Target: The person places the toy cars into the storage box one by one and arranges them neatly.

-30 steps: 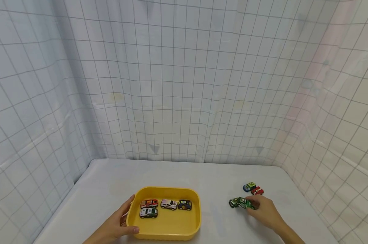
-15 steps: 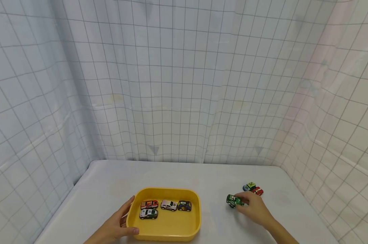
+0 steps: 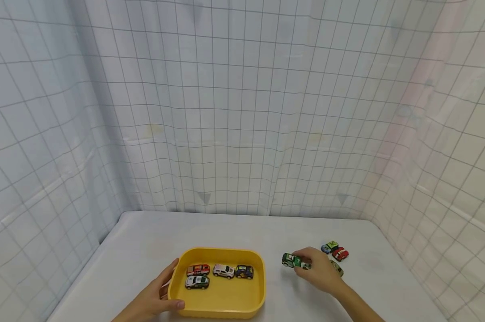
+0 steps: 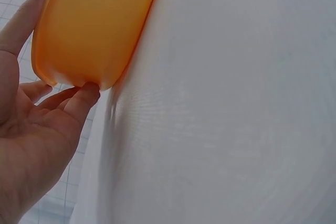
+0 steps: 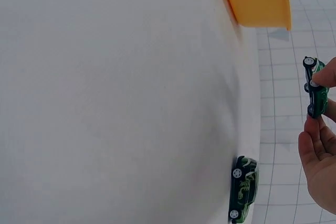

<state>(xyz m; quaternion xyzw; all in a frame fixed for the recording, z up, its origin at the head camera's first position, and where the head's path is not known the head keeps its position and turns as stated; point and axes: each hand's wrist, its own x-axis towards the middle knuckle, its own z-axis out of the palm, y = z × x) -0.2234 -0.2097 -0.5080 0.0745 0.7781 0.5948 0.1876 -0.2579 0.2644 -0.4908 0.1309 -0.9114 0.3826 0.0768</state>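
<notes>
A green toy car [image 3: 291, 260] is pinched between the thumb and fingers of my right hand [image 3: 319, 271], raised above the white table to the right of the yellow tray [image 3: 218, 312]. The right wrist view has the same car [image 5: 317, 90] side-on, its wheels toward the table. My left hand [image 3: 155, 293] grips the tray's left end, thumb at the front corner and fingers along the far side; in the left wrist view its fingertips press the orange-looking wall [image 4: 94, 35]. Inside the tray sit a red-orange car [image 3: 198, 269], a white-and-green car [image 3: 197, 281], a white-and-pink car [image 3: 224, 271] and a dark blue-and-yellow car [image 3: 244, 271].
Beyond my right hand, a blue-and-lime car [image 3: 329, 247] and a red car [image 3: 340, 254] stand close together. A dark green patterned car [image 5: 244, 190] is on the table, partly hidden by my hand in the head view. Gridded white curtains [image 3: 242, 134] enclose the table.
My right hand has lifted the green car off the spot beside the dark green one and carried it left toward the tray. The left hand has stayed at the tray's end.
</notes>
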